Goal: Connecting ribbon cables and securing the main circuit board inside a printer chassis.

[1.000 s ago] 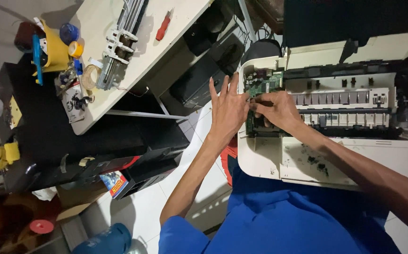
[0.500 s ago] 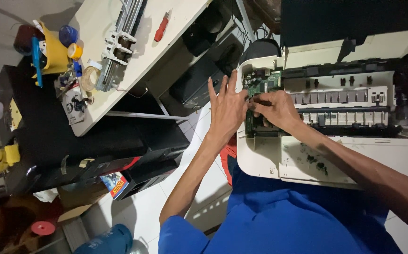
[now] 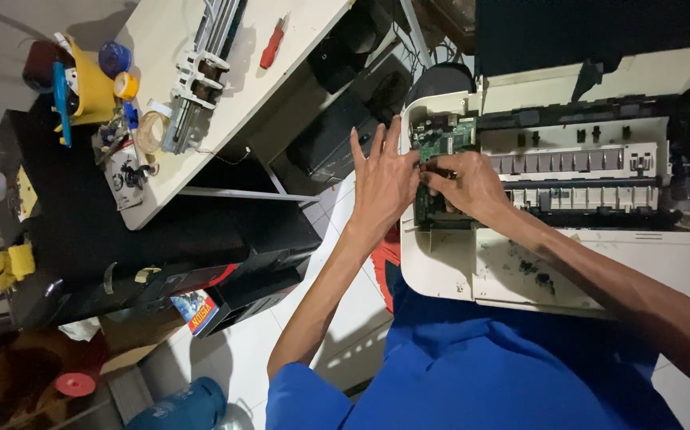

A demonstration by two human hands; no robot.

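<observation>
An opened white printer [image 3: 568, 263] lies in front of me with its inner frame and rollers exposed. A green circuit board [image 3: 443, 140] sits at its left end. My left hand [image 3: 382, 185] rests flat against the printer's left side, fingers spread, thumb reaching toward the board. My right hand [image 3: 463, 183] is curled just below the board, fingertips pinched on a small dark part inside the printer; what it grips is hidden by the fingers.
A beige workbench [image 3: 226, 95] at upper left carries a red screwdriver [image 3: 272, 46], a metal printer rail [image 3: 202, 72], tape rolls and a yellow holder [image 3: 90, 84]. Black printers [image 3: 202, 263] are stacked below it. My blue clothing [image 3: 472, 374] fills the bottom.
Both hands stay at the circuit board; the left thumb has shifted slightly toward the board. Nothing else has moved.
</observation>
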